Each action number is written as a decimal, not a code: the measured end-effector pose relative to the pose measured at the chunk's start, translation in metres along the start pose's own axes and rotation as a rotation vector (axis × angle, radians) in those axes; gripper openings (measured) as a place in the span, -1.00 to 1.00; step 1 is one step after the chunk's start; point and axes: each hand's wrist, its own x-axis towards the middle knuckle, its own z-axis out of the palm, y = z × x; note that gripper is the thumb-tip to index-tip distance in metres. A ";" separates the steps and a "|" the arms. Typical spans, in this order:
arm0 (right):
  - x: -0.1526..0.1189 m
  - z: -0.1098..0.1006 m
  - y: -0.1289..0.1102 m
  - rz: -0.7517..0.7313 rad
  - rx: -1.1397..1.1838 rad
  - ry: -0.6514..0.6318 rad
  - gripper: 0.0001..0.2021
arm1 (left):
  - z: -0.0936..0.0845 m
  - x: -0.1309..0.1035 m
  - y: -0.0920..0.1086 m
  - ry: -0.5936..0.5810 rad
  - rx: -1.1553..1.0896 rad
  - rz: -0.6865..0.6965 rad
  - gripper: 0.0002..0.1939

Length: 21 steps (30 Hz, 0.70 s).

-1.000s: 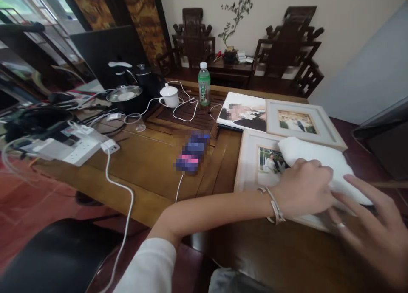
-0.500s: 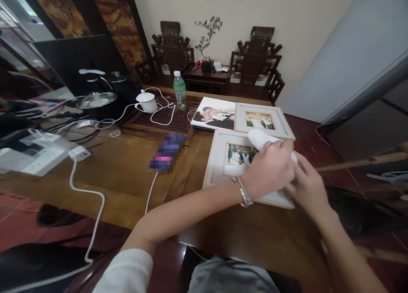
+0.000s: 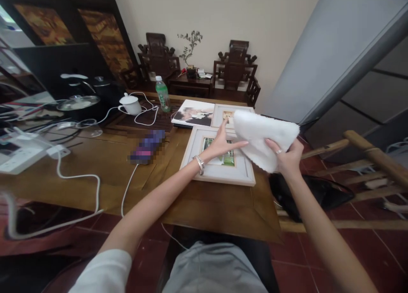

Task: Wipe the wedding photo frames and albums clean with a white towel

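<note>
A folded white fluffy cloth (image 3: 266, 138) is held up over the right side of the picture frames. My right hand (image 3: 288, 155) grips its lower right edge, thumb in front and fingers curled behind. My left hand (image 3: 221, 142) is at the cloth's left side, fingers and thumb spread apart, with the thumb tip at the cloth's edge. Below lies a white-framed photo (image 3: 219, 174), partly covered by my left hand and the cloth. Another framed photo (image 3: 219, 112) lies behind it, largely hidden by the cloth. Beside that one is a large photo print or album (image 3: 194, 113).
A phone (image 3: 146, 146) with a white cable lies left of the frames. Farther back stand a green-labelled bottle (image 3: 162, 95) and a white lidded cup (image 3: 130, 105). Power strips (image 3: 22, 153) and cables crowd the left. A wooden chair (image 3: 376, 157) with a black bag (image 3: 312, 195) stands right.
The cloth has gone from bunched between both hands to a flatter folded pad lifted to the right. My left hand has come away and spread its fingers. The camera view has shifted.
</note>
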 end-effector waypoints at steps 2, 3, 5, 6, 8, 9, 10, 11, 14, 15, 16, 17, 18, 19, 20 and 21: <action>0.001 -0.004 -0.001 0.054 0.065 -0.063 -0.66 | 0.005 0.003 0.003 -0.087 -0.176 -0.076 -0.27; 0.002 -0.006 -0.001 0.074 0.088 -0.114 -0.65 | 0.009 0.004 0.007 -0.115 -0.240 -0.082 -0.36; 0.006 -0.009 0.000 0.115 0.130 -0.207 -0.60 | 0.016 0.006 0.014 -0.101 -0.273 -0.047 -0.46; 0.008 -0.011 0.000 0.142 0.150 -0.230 -0.58 | 0.019 0.007 0.017 -0.067 -0.256 -0.029 -0.48; 0.013 -0.012 0.000 0.197 0.181 -0.211 -0.55 | 0.021 0.007 0.020 -0.005 -0.195 -0.002 -0.46; 0.015 -0.012 0.000 0.214 0.188 -0.185 -0.54 | 0.021 0.007 0.020 0.004 -0.164 0.004 -0.40; 0.017 -0.013 0.000 0.219 0.191 -0.160 -0.54 | 0.020 0.007 0.019 -0.008 -0.138 0.007 -0.33; 0.018 -0.013 0.000 0.212 0.192 -0.146 -0.52 | 0.018 0.006 0.016 -0.032 -0.118 0.007 -0.27; 0.019 -0.014 0.001 0.163 0.182 -0.178 -0.46 | 0.010 0.002 0.007 -0.092 -0.124 -0.018 -0.33; 0.018 -0.015 0.002 0.151 0.175 -0.199 -0.44 | 0.007 0.000 0.004 -0.101 -0.122 -0.037 -0.37; 0.018 -0.015 0.003 0.142 0.169 -0.218 -0.42 | 0.004 -0.003 0.001 -0.114 -0.111 -0.058 -0.40; 0.017 -0.015 0.003 0.138 0.165 -0.234 -0.40 | 0.001 -0.006 0.000 -0.109 -0.096 -0.067 -0.45; 0.017 -0.014 0.004 0.139 0.164 -0.245 -0.39 | -0.001 -0.009 -0.001 -0.105 -0.087 -0.069 -0.48; 0.017 -0.012 0.004 0.144 0.168 -0.250 -0.38 | -0.002 -0.012 -0.002 -0.085 -0.072 -0.063 -0.49; 0.016 -0.010 0.005 0.156 0.177 -0.246 -0.37 | -0.003 -0.015 -0.002 -0.049 -0.041 -0.049 -0.49; 0.015 -0.007 0.005 0.174 0.189 -0.231 -0.37 | -0.004 -0.018 -0.001 -0.004 0.001 -0.031 -0.48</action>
